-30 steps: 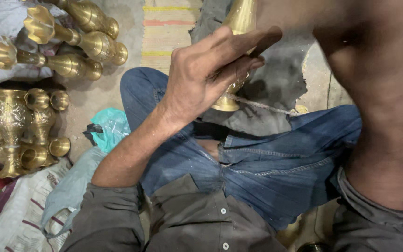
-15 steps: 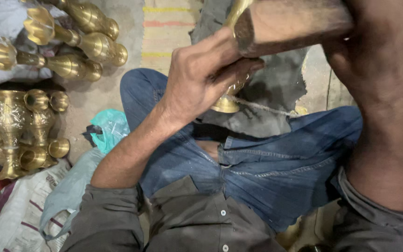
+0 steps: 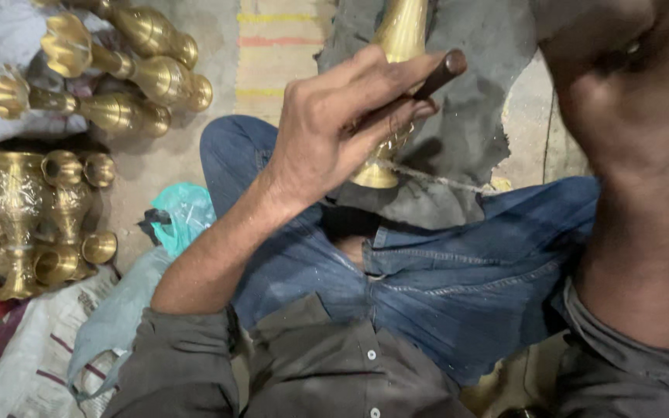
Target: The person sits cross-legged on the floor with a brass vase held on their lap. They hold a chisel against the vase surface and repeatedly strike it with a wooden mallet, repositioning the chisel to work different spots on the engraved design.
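Note:
My left hand (image 3: 342, 131) is closed around a thin dark metal punch (image 3: 443, 68) and presses it against a slender brass vase (image 3: 400, 35). The vase lies on a grey cloth (image 3: 497, 101) draped over my lap in blue jeans (image 3: 458, 286), its flared foot toward me. My right hand (image 3: 613, 85) is raised close to the camera at the upper right, blurred, fingers curled into a fist. The wooden mallet it gripped a moment ago is out of the frame now.
Several finished brass vases (image 3: 141, 73) lie on the floor at the upper left. A cluster of brass pots and stands (image 3: 32, 217) sits at the left edge. A teal plastic bag (image 3: 183, 213) and a white sack (image 3: 32, 356) lie beside my left knee.
The mallet head that swung across the top of the view half a second ago has gone out of frame with my right hand. My left hand holds the punch on the vase, barely moved.

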